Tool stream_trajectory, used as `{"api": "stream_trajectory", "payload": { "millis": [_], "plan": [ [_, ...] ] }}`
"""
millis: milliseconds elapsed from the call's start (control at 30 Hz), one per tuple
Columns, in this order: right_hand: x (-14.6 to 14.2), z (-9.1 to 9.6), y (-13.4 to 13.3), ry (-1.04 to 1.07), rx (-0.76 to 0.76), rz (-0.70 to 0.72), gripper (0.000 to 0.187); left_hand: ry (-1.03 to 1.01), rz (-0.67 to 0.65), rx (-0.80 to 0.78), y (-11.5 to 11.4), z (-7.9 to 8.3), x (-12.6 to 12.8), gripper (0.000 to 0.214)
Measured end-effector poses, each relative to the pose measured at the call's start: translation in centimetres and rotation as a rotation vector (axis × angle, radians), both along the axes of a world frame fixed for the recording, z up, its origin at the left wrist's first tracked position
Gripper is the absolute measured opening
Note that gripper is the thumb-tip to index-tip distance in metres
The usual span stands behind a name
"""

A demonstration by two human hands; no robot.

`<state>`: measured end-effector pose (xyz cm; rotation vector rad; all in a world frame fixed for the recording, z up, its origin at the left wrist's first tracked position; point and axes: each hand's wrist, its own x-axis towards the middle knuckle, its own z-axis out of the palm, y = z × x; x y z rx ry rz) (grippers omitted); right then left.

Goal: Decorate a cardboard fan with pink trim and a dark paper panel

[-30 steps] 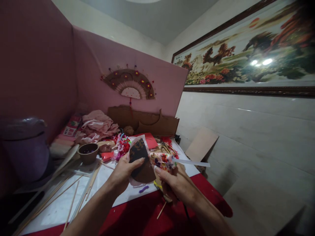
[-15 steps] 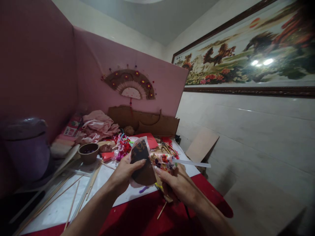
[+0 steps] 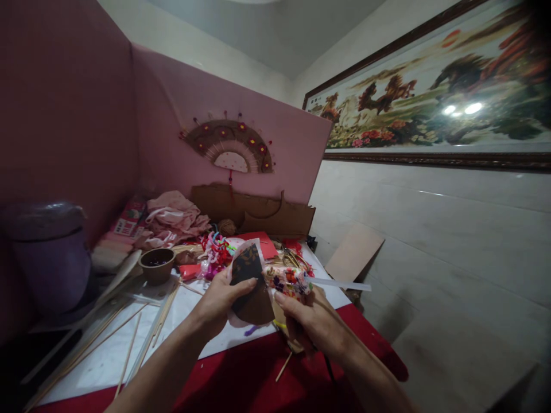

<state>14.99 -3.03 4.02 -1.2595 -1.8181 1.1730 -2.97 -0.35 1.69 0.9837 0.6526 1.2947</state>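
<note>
In my left hand (image 3: 221,301) is a rounded dark piece (image 3: 252,287) with a pale edge and a golden leaf pattern near its top; my thumb presses flat on its face. My right hand (image 3: 316,315) grips a hot glue gun (image 3: 289,279) covered in flowery material. A translucent glue stick (image 3: 340,284) juts out of its rear to the right, and a dark cord hangs below my hand. The gun's front end is at the right edge of the dark piece; whether they touch, I cannot tell. My right fingers are mostly hidden around the handle.
A brown bowl (image 3: 157,265) stands at the left beside thin wooden sticks (image 3: 161,315). Behind my hands lie pipe cleaners (image 3: 215,249), scissors (image 3: 293,258) and red paper (image 3: 260,244). A decorated fan (image 3: 232,140) hangs on the pink board. A purple bin (image 3: 49,264) is at far left.
The whole view has shifted very slightly. Both hands keep the same holds, with the dark piece and glue gun in nearly the same places.
</note>
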Motion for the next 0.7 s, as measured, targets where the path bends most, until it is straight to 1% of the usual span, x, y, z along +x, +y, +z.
{"api": "stream_trajectory", "payload": {
  "millis": [167, 333, 500, 700],
  "plan": [
    [0.01, 0.41, 0.18, -0.037, -0.021, -0.037, 0.057, 0.009, -0.026, 0.006, 0.03, -0.05, 0.06, 0.029],
    [-0.07, 0.93, 0.19, -0.044, -0.019, -0.02, 0.06, 0.01, -0.029, -0.026, 0.1, -0.13, 0.01, 0.025],
    [-0.02, 0.8, 0.04, -0.068, -0.035, -0.037, 0.059, -0.007, -0.043, -0.047, 0.02, -0.12, -0.01, 0.03],
    [0.21, 0.49, -0.39, -0.055, -0.001, 0.005, 0.057, -0.012, -0.035, -0.063, -0.04, 0.1, -0.08, 0.031]
  ]
}}
